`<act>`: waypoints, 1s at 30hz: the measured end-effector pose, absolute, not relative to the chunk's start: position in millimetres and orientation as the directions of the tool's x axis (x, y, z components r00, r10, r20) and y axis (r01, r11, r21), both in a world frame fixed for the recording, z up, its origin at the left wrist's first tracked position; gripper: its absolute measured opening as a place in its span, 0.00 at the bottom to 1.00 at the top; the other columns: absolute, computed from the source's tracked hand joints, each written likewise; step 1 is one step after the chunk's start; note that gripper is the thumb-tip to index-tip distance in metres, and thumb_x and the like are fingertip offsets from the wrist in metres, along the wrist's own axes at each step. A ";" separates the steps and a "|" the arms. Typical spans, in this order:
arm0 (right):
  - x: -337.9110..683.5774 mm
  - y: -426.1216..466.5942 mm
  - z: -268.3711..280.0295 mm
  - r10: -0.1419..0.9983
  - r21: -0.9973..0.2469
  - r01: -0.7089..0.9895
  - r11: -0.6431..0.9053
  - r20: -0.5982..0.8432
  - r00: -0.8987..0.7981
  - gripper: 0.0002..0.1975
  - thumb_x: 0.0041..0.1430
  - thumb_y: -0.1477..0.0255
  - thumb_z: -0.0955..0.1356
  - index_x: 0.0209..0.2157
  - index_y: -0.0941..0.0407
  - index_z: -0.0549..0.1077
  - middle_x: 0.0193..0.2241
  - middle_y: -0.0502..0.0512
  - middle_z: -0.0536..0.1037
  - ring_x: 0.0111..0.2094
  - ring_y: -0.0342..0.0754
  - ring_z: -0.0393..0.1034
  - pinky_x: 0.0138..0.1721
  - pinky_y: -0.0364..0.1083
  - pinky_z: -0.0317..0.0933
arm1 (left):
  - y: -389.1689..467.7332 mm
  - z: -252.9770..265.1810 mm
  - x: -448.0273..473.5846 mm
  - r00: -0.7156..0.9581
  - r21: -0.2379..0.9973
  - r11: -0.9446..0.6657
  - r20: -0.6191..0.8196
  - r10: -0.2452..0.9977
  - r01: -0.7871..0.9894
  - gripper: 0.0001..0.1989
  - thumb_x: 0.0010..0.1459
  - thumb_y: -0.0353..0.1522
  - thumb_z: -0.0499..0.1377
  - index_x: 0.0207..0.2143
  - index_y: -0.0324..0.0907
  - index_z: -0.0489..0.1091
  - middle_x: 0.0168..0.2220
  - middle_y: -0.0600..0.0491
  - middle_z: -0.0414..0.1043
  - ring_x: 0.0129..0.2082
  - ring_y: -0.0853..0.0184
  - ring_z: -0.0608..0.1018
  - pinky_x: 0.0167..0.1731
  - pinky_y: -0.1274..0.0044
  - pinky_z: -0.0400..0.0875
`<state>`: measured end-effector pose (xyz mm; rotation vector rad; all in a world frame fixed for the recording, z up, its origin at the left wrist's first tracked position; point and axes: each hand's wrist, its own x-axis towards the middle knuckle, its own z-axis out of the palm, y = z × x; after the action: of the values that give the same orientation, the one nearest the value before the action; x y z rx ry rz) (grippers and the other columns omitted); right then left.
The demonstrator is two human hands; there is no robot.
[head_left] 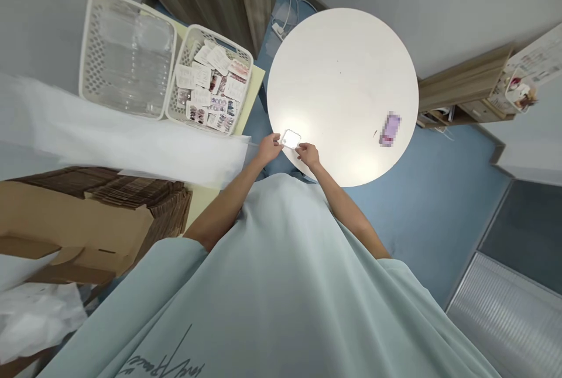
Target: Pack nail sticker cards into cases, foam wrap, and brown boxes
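A small white rectangular piece (291, 139) with rounded corners and a thin outline is held over the near left edge of the round white table (342, 74). Glare washes out its face, so I cannot tell whether it is a card or a flat case. My left hand (269, 148) pinches its left side. At its lower right corner, the fingers of my right hand (309, 154) are closed on the edge.
Left of the table, one white basket (187, 44) holds several nail-set packets, another (85, 56) clear plastic packs. White sheeting (132, 144) and folded cardboard (74, 214) lie nearer. A blurred purple object (390, 129) rests on the table's right. Cables and a power strip (278, 30) are behind.
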<state>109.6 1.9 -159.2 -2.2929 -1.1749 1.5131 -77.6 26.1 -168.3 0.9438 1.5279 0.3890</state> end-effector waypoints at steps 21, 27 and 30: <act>-167.6 22.3 -100.6 0.560 -0.521 0.736 0.432 -0.485 -0.672 0.19 0.80 0.68 0.65 0.65 0.55 0.75 0.65 0.65 0.77 0.52 0.59 0.81 0.57 0.56 0.74 | -107.5 -98.9 -307.7 -0.486 0.839 0.530 -0.518 0.704 -0.128 0.23 0.63 0.39 0.66 0.60 0.43 0.77 0.67 0.39 0.77 0.62 0.50 0.82 0.66 0.57 0.76; -247.0 24.7 -137.3 0.514 -0.362 0.758 0.543 -0.570 -0.641 0.22 0.78 0.69 0.67 0.68 0.59 0.68 0.72 0.76 0.67 0.57 0.67 0.78 0.57 0.64 0.77 | -131.7 -86.4 -328.1 -0.533 0.843 0.505 -0.519 0.669 -0.186 0.22 0.66 0.40 0.65 0.60 0.45 0.78 0.65 0.43 0.79 0.62 0.53 0.81 0.67 0.59 0.76; -257.8 20.5 -151.6 0.508 -0.306 0.778 0.549 -0.617 -0.601 0.22 0.77 0.69 0.68 0.67 0.61 0.67 0.71 0.79 0.66 0.59 0.68 0.76 0.59 0.66 0.76 | -139.2 -85.4 -329.4 -0.534 0.835 0.505 -0.536 0.654 -0.220 0.22 0.66 0.40 0.66 0.60 0.45 0.78 0.64 0.43 0.80 0.62 0.53 0.81 0.66 0.60 0.77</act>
<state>-257.8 20.5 -151.6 -1.4115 -3.1567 1.0645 -329.4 -139.2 -85.4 0.3626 1.8108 1.1703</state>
